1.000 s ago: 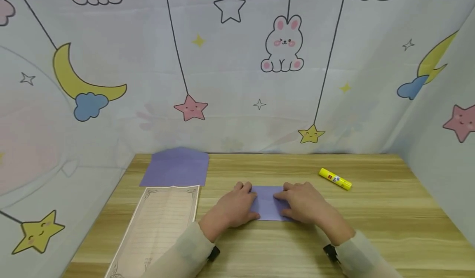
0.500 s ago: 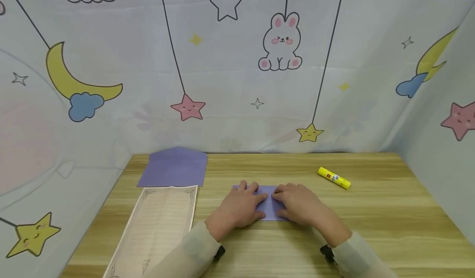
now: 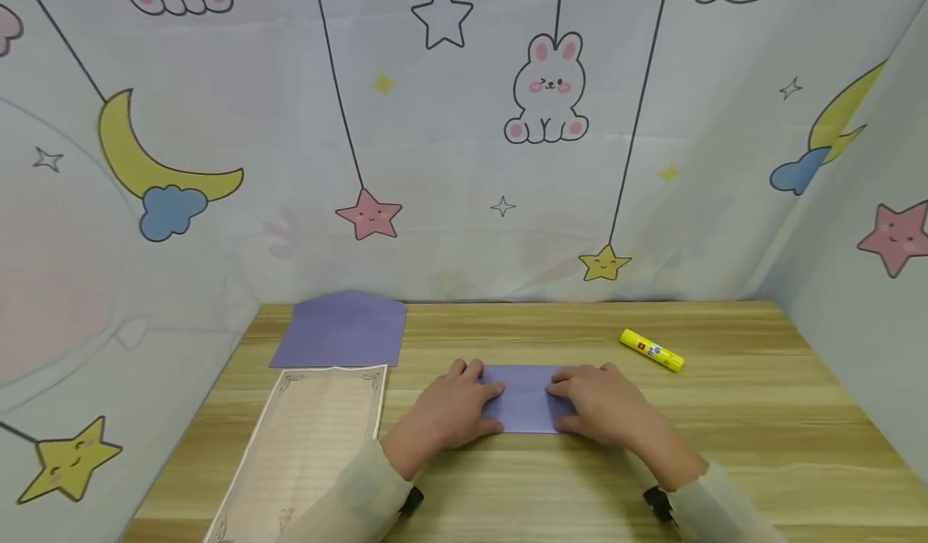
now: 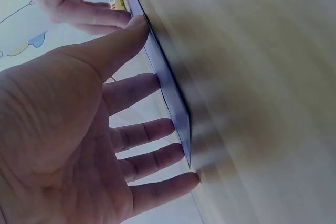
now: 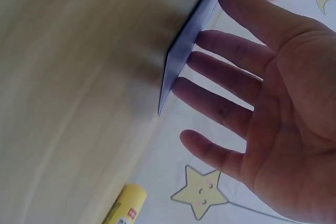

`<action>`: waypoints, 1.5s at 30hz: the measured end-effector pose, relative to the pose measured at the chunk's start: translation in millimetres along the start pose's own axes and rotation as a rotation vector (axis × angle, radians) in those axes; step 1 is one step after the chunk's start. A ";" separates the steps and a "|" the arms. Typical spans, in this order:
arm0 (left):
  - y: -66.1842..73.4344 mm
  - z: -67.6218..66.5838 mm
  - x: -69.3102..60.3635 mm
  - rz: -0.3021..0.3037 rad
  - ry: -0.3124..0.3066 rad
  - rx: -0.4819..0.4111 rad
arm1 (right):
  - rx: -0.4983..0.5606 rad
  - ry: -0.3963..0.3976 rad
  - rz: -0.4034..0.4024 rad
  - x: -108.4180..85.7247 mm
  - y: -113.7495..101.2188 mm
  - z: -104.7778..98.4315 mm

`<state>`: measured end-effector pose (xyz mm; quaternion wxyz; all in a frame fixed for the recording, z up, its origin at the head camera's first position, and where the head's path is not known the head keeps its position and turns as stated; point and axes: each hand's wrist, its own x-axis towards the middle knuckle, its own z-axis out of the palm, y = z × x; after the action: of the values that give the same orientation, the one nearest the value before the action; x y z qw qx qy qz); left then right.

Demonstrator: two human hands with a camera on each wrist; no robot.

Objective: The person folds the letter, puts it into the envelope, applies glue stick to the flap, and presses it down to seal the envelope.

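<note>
**Purple paper (image 3: 527, 399) laid flat; completion unconfirmed**

Head view: paper lies on the table (image 3: 725, 422) between left hand (image 3: 451, 408) and right hand (image 3: 603, 404). Rectangular, long axis running left to right, no pointed end. Judged progress: folding appears done, pressing in hand; remaining work cannot be determined. Lined sheet (image 3: 319, 438), larger purple piece (image 3: 346, 335) and yellow tube (image 3: 652, 350) lie clear of both hands.

Left wrist view: fingers spread, nearly straight; tips touch the paper, nothing gripped.

Right wrist view: fingers likewise extended, thumb and three fingertips against the paper, little finger off it; nothing gripped.
</note>
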<state>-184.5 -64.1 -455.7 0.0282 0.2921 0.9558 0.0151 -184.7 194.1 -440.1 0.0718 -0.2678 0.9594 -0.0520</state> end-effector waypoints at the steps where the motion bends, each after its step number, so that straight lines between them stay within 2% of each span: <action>1: -0.7 -0.2 -1.5 -0.008 0.006 -0.001 | 0.003 -0.004 0.011 -1.3 1.7 -0.3; 7: -6.2 0.4 -12.6 -0.046 0.031 0.006 | 0.035 -0.025 0.035 -9.1 11.1 0.0; 13: -13.7 2.3 -22.2 -0.036 0.041 -0.052 | 0.052 -0.025 0.051 -17.5 15.4 0.4; 19: -20.1 1.2 -23.5 -0.010 0.070 -0.107 | 0.080 0.028 0.017 -20.1 19.9 1.4; 26: -27.4 3.1 -10.8 0.003 0.112 -0.092 | 0.103 0.052 -0.024 -7.4 25.7 0.5; 35: -37.1 3.0 14.4 -0.004 0.142 -0.106 | 0.105 0.068 -0.017 15.6 38.7 -4.8; 45: -48.1 1.9 38.2 -0.081 0.119 -0.158 | 0.152 0.067 -0.011 44.7 56.9 -7.4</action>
<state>-242.8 -82.5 -461.5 -0.0048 0.2489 0.9626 0.1065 -252.6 219.7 -445.6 0.0595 -0.2652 0.9530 -0.1341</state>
